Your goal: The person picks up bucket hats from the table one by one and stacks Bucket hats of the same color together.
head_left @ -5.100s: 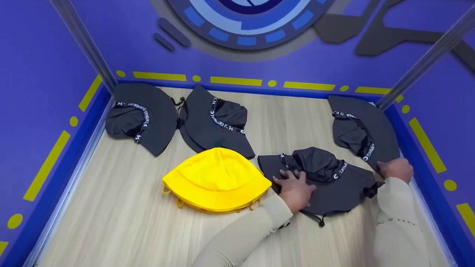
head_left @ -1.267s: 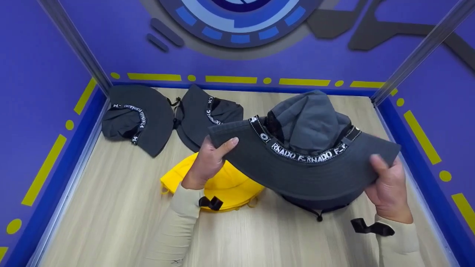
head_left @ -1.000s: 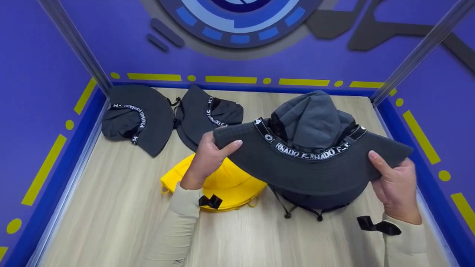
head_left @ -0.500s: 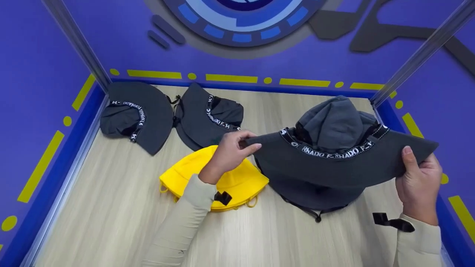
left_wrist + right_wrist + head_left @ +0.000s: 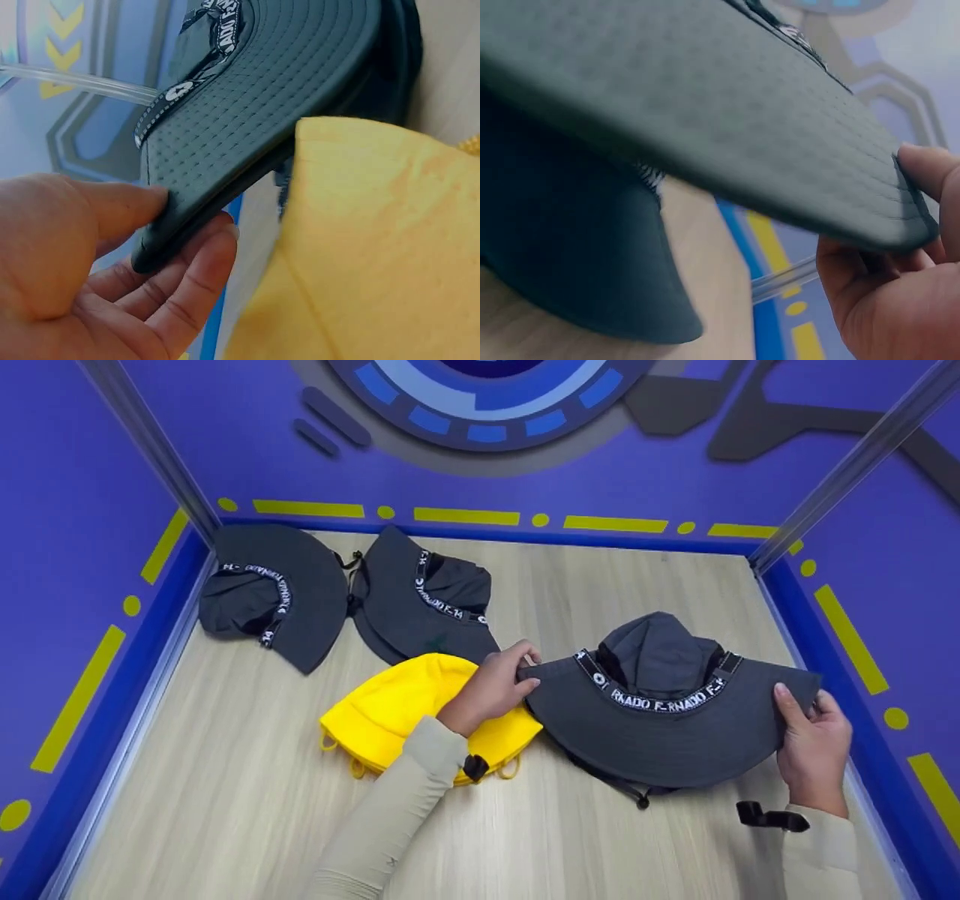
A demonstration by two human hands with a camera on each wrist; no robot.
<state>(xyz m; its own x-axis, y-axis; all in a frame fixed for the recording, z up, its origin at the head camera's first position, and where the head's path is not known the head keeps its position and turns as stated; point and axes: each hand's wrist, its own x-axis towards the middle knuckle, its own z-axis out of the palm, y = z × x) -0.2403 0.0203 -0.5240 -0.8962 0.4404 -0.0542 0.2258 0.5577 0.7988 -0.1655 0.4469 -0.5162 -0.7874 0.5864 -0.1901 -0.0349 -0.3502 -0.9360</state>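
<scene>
A dark grey bucket hat [image 5: 660, 742] with a black-and-white lettered band is stretched between both hands, its crown pointing away. My left hand [image 5: 491, 686] pinches the left end of its brim between thumb and fingers, as the left wrist view [image 5: 142, 255] also shows. At the right end of the brim, my right hand [image 5: 814, 746] grips with the thumb on top. Underneath lies a second dark grey hat [image 5: 585, 240], mostly hidden in the head view, with its cord and toggle [image 5: 643, 801] sticking out in front. A yellow hat stack [image 5: 382, 705] sits below my left wrist.
Two more dark grey hats, one at the back left [image 5: 311, 585] and one beside it [image 5: 397, 607], lie on the wood-grain table [image 5: 247, 780]. Blue panels [image 5: 525, 487] wall in the back and both sides.
The held hat came from the back right corner, where it lay flat. Over the last half second it has come down and left, closely over the other grey hat.
</scene>
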